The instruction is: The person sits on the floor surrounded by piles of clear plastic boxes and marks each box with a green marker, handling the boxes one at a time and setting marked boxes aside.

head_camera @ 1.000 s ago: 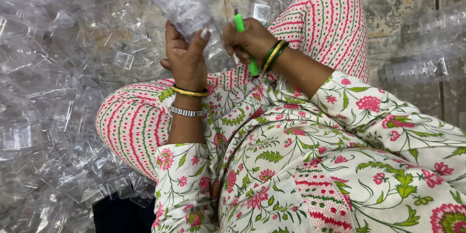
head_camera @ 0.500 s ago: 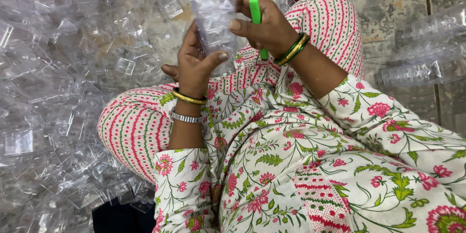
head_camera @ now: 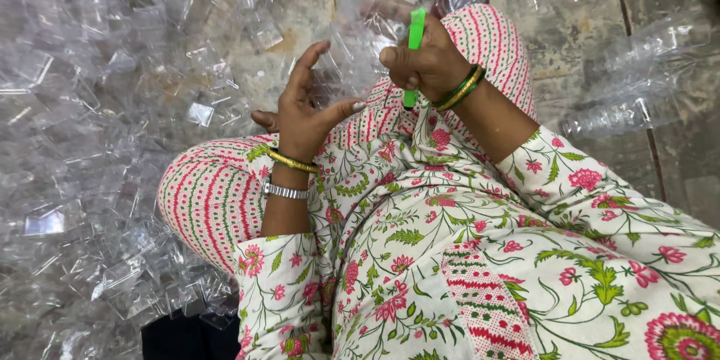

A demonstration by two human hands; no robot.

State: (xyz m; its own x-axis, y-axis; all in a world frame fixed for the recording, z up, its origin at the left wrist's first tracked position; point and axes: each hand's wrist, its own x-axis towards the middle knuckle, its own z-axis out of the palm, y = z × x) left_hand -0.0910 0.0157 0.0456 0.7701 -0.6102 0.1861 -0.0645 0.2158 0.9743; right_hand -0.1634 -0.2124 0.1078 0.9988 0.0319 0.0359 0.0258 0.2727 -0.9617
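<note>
I sit cross-legged in floral clothes on a stone floor. My right hand [head_camera: 427,67] is closed around a slim green cutting tool [head_camera: 415,30], held upright above my knee. My left hand [head_camera: 304,112] is raised beside it with fingers spread and nothing gripped; it wears a gold bangle and a metal watch band. A blurred piece of clear plastic [head_camera: 349,60] shows between the two hands, just past the left fingertips. I cannot tell whether it touches them.
A deep heap of clear plastic pieces [head_camera: 97,105] covers the floor to my left and ahead. Clear crushed bottles [head_camera: 630,109] lie to the right on bare stone floor [head_camera: 570,37]. A dark object [head_camera: 187,337] sits by my left knee.
One second ago both hands held a clear bottle up. Half a second ago the left hand gripped a clear piece. Now the left hand is spread and holds nothing.
</note>
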